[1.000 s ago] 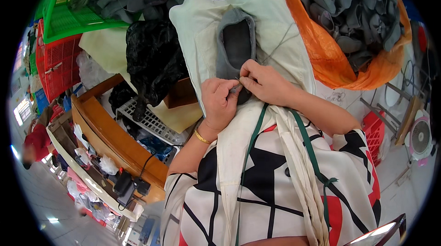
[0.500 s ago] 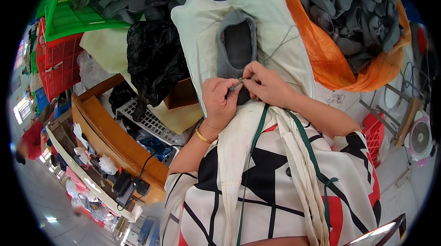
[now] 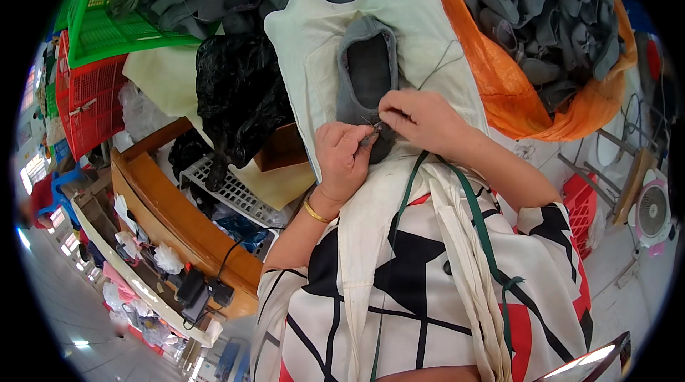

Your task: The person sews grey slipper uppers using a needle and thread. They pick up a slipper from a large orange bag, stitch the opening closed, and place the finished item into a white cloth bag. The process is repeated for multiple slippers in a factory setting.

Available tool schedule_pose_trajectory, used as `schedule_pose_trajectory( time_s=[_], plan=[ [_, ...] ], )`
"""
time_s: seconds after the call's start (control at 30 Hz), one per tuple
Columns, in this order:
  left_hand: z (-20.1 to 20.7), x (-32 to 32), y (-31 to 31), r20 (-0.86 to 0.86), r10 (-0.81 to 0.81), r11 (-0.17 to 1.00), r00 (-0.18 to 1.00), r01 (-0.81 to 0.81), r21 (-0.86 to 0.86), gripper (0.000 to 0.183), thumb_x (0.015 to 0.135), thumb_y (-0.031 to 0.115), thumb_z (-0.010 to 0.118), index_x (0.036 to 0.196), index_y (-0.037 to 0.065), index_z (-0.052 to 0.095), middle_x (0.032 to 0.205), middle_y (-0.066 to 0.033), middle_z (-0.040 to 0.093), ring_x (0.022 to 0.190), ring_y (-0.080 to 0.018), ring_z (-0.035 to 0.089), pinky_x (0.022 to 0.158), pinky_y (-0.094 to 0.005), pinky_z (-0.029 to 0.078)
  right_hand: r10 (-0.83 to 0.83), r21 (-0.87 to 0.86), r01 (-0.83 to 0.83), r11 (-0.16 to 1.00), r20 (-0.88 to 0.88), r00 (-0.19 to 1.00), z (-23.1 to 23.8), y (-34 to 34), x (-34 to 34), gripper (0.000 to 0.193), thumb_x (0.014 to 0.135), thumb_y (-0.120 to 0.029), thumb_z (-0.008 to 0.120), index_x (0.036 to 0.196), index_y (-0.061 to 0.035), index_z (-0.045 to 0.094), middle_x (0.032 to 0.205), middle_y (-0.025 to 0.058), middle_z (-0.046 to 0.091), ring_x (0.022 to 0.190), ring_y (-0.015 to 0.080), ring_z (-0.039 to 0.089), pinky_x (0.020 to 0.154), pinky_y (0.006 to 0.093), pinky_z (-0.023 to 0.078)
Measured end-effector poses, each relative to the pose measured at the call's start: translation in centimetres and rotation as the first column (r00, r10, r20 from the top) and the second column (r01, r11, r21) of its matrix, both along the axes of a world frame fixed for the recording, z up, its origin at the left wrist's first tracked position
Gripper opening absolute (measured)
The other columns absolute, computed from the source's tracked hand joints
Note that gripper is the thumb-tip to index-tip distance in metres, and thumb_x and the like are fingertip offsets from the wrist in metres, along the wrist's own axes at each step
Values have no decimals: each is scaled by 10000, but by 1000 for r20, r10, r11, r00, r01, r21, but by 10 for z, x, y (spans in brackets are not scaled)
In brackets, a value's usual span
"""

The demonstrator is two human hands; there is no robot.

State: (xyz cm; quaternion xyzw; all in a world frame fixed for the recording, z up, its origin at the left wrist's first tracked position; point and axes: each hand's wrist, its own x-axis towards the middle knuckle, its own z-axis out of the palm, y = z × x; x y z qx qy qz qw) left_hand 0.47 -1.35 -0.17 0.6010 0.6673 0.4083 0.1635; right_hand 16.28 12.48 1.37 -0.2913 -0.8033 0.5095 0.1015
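Note:
A dark grey slip-on shoe [image 3: 345, 100] lies on a white cloth [image 3: 307, 54] over my lap, its heel away from me and its toe partly hidden by my hands. My left hand [image 3: 342, 157] pinches a small grey piece at the front of the shoe's opening. Just right of it, my right hand [image 3: 422, 122] has thumb and forefinger pressed together above the toe. What those fingers hold is too small to make out. A thin grey thread [image 3: 441, 65] loops across the cloth beyond my right hand.
Many grey shoes fill an orange sack [image 3: 499, 89] at right; more are piled at the far side. A green crate [image 3: 118, 36], red crate [image 3: 93, 89] and black plastic bag [image 3: 239, 82] are left. A wooden drawer frame [image 3: 178, 214] stands nearer; a small fan [image 3: 652, 211] is right.
My right hand has lifted slightly away from my left fingertips, and its fingers have curled. My left hand stays almost in place, still pinching at the shoe's front.

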Motion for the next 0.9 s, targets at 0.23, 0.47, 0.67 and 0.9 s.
schedule_pose_trajectory(
  time_s=[0.23, 0.47, 0.67, 0.9],
  plan=[
    [-1, 2, 4, -61, -23, 998, 998, 27, 65, 265, 673, 0, 760, 910, 87, 676, 814, -26, 607, 778, -256, 554, 719, -383, 412, 54, -18, -54, 998, 0, 999, 2, -2, -18, 84, 901, -135, 623, 923, -54, 631, 842, 105, 563, 733, 293, 585, 653, 373, 480],
    [1, -2, 4, -55, -104, 994, 993, 106, 29, 310, 651, -13, 756, 929, 101, 683, 842, -28, 618, 814, -256, 572, 744, -377, 419, -215, -6, 222, 975, -275, 937, 12, 2, -53, 131, 949, -146, 580, 875, -47, 537, 826, 97, 562, 691, 254, 583, 592, 343, 469],
    [9, -7, 10, -43, -99, 992, 994, 96, -79, 261, 712, 25, 760, 951, 106, 694, 857, -37, 636, 832, -259, 575, 758, -381, 424, -313, -845, 149, 513, -22, 950, 38, 36, -19, 257, 1046, -315, 483, 955, -77, 515, 787, 58, 661, 471, 95, 549, 451, 242, 462],
    [19, -15, 12, 11, -159, 976, 987, 158, -149, 218, 734, 44, 756, 939, 94, 702, 842, -49, 632, 822, -268, 570, 753, -383, 426, -778, -617, 478, 626, -543, 318, 122, 147, 45, 155, 1033, -190, 502, 985, -74, 594, 552, -32, 448, 517, 140, 488, 623, 318, 462]
  ],
)
